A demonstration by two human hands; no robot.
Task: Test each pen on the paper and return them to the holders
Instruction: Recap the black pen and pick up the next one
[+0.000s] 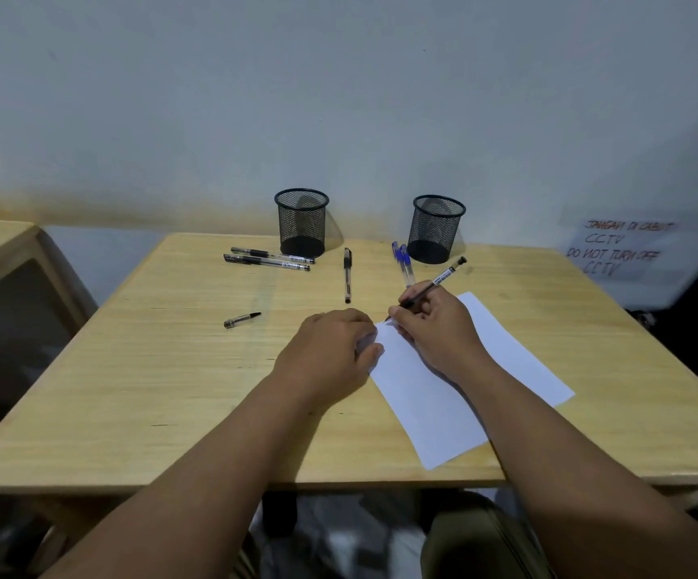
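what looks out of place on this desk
A loose black pen cap lies alone on the wooden table, away from any pen. Both black mesh holders look empty, with pens scattered around them.

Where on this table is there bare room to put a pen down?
Bare wood lies along the near left, between the table edge, the pen cap and the left hand. A smaller patch sits right of the paper. It is crowded near the two holders, where loose pens lie, and around the right hand writing.
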